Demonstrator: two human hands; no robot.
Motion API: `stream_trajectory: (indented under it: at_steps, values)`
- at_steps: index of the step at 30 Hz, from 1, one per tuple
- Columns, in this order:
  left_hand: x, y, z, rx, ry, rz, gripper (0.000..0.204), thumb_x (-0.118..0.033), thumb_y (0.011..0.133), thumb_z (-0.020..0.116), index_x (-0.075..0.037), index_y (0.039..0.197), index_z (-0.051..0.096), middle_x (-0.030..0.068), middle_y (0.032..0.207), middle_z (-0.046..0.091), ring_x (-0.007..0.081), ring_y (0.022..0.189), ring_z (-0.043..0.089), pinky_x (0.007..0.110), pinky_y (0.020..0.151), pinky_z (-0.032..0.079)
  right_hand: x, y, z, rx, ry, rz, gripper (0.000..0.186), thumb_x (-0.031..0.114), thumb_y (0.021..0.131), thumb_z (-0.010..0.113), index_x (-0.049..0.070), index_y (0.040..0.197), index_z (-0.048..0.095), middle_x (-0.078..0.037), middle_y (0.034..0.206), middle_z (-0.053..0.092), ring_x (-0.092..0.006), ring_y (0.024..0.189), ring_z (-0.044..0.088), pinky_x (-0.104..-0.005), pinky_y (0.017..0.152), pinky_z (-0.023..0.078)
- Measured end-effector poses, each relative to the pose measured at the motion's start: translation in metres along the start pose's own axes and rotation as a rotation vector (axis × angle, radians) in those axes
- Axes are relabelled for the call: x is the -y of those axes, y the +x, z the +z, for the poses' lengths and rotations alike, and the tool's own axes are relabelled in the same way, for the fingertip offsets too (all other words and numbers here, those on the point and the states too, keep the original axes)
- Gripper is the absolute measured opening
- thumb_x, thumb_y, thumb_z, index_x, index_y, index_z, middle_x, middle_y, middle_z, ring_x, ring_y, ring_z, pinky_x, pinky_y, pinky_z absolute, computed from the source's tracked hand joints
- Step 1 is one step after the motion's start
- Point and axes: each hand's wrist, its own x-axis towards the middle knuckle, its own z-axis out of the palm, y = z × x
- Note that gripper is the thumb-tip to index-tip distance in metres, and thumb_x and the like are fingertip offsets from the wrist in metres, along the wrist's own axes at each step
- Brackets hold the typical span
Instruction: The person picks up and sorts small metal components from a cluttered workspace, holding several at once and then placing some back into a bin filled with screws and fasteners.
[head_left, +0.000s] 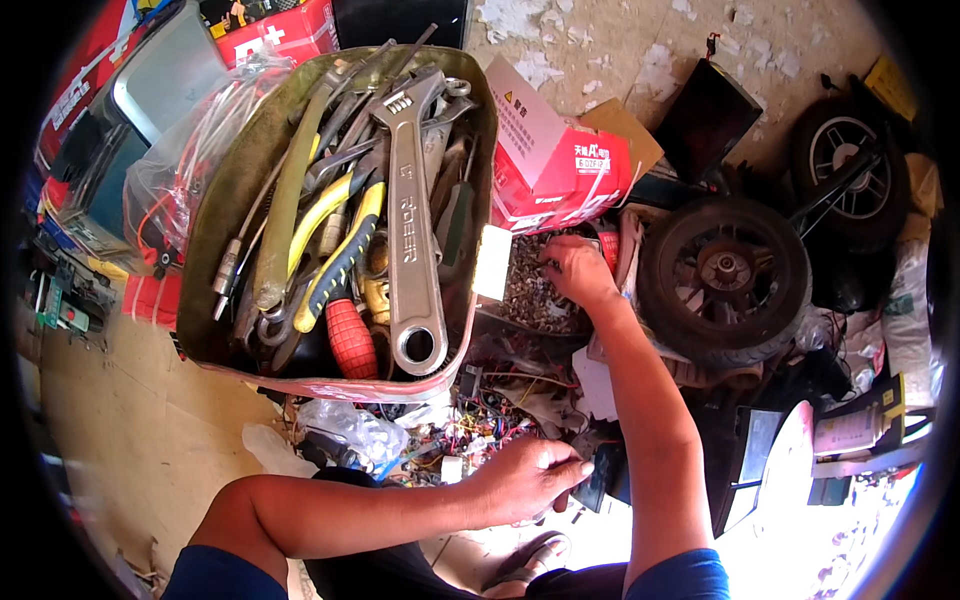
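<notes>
My right hand reaches into a bin of small loose metal pieces, which look like screws and nuts. Its fingers are bent together at the pieces, and what they pinch is too small to make out. Lower down, my left hand is held above the floor with thumb and fingers closed; anything inside is hidden. To the left of both stands a big tool box full of tools. On top lie an adjustable wrench, pliers with yellow-and-black handles and a red-handled tool.
A red carton with raised flaps stands behind the bin. On the right lies a wheel with a tyre, with another wheel beyond. Tangled wires and connectors spread below the tool box, beside a clear plastic bag.
</notes>
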Motion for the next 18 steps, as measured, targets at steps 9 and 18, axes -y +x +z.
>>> stream_trajectory:
  at_steps: [9, 18]
  values:
    - [-0.013, 0.002, -0.004, 0.11, -0.079, -0.11, 0.04, -0.035, 0.108, 0.05, 0.0, 0.096, 0.064, -0.0021, 0.059, 0.055, 0.0057, 0.048, 0.051, 0.027, 0.046, 0.044, 0.019, 0.017, -0.001, -0.104, 0.197, 0.218, 0.023, 0.016, 0.082, 0.073, 0.006, 0.102, 0.072, -0.017, 0.093, 0.073, -0.0382, 0.091, 0.069, -0.0457, 0.084, 0.055]
    - [0.0, 0.009, 0.001, 0.09, -0.095, -0.175, 0.022, -0.014, 0.104, 0.052, -0.003, 0.12, 0.062, 0.0022, 0.073, 0.058, 0.0069, 0.049, 0.053, 0.026, 0.042, 0.045, 0.042, 0.018, -0.009, -0.298, 0.553, 0.584, 0.022, 0.017, 0.086, 0.072, 0.003, 0.102, 0.077, -0.019, 0.089, 0.075, -0.0268, 0.084, 0.074, -0.036, 0.079, 0.055]
